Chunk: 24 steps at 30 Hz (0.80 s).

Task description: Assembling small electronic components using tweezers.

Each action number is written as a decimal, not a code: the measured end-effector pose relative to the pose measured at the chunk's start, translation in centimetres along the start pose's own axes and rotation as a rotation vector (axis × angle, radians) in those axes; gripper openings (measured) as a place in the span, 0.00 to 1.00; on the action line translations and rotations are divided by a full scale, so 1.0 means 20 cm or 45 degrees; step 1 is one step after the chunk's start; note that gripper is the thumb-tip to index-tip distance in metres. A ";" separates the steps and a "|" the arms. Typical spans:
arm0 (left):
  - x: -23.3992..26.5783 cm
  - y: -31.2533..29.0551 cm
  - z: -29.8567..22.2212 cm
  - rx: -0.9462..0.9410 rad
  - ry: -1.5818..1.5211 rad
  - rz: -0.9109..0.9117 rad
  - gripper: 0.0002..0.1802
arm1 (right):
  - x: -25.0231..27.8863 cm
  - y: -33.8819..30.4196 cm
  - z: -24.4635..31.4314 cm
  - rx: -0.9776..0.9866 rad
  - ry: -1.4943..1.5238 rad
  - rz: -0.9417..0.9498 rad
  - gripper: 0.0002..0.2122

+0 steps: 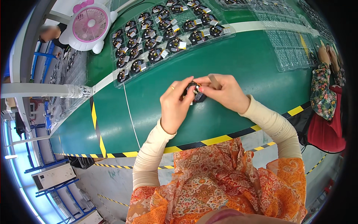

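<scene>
My left hand point(176, 102) grips a small black round electronic module point(200, 98) just above the green table, its thumb and fingers closed at the module's left side. From the other side my right hand point(227, 93) reaches to the same module, thumb and fingertips pinched together at its top edge. A flat brownish-grey tool point(214, 81) sticks up between the fingers of my right hand; its far end is hidden. The fingertips cover much of the module, so the detail they work on cannot be made out.
Ahead lies a clear plastic tray point(149, 69) with several black round modules bearing silver battery pouches. A pink and white fan point(89, 24) stands at far left. Clear trays point(289, 56) lie at right, near another person's sleeve point(323, 93). Striped tape point(216, 140) marks the table's near edge.
</scene>
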<state>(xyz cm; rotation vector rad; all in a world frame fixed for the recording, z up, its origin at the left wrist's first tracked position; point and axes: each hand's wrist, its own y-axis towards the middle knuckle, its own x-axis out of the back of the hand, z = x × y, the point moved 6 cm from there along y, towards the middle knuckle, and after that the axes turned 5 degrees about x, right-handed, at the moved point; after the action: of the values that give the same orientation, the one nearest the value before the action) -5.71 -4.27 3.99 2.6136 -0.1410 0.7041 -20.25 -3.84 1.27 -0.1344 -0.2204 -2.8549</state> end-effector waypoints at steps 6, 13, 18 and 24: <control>-0.08 -0.03 0.20 0.985 -1.032 0.174 0.12 | 0.02 -0.01 0.17 0.659 -0.523 -0.232 0.16; -0.12 -0.04 0.15 1.002 -1.474 0.455 0.23 | -0.09 -0.06 0.17 0.953 -1.009 -0.021 0.15; -0.12 -0.05 0.14 0.979 -1.385 0.485 0.16 | -0.04 -0.06 0.22 0.976 -0.816 -0.196 0.09; -0.13 -0.05 0.15 1.101 -1.247 0.413 0.15 | 0.06 0.00 0.15 0.430 -0.417 -0.396 0.05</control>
<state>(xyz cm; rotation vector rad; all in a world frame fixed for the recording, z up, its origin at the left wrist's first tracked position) -6.41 -4.70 -0.06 3.5641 -0.6775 -0.6765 -21.16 -3.73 4.31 -0.5410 -0.8517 -3.0261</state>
